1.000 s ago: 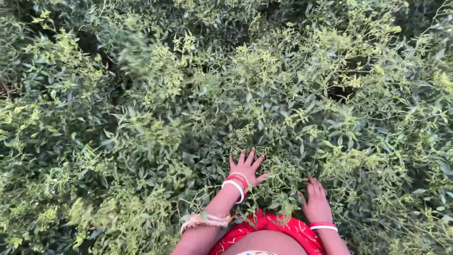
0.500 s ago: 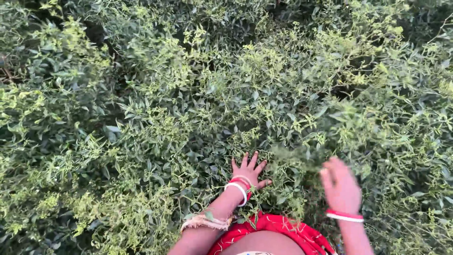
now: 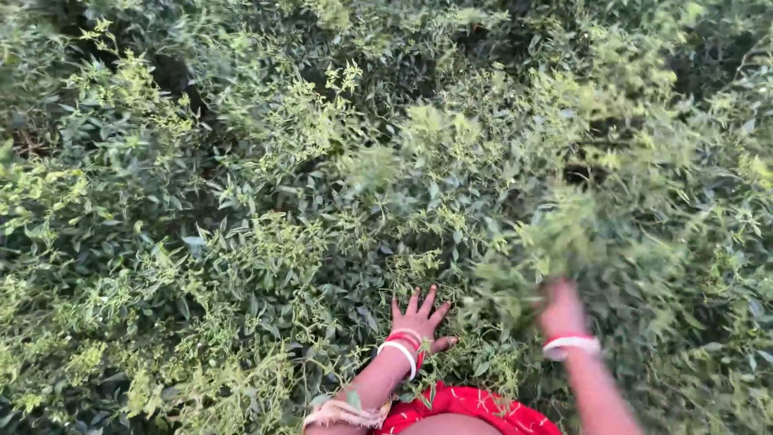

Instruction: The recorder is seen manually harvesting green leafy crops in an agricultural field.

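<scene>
A dense bed of bushes (image 3: 241,242) fills the whole view, and no ground shows through it. The leaves are small and narrow, dark green lower down, with pale yellow-green shoots (image 3: 306,105) at the tips. Dark gaps (image 3: 173,76) open between the bushes at the upper left and upper right. The left hand (image 3: 419,316) lies flat on the foliage, fingers spread. A blurred bunch of leafy twigs (image 3: 555,242) stands above the bushes at the right.
</scene>
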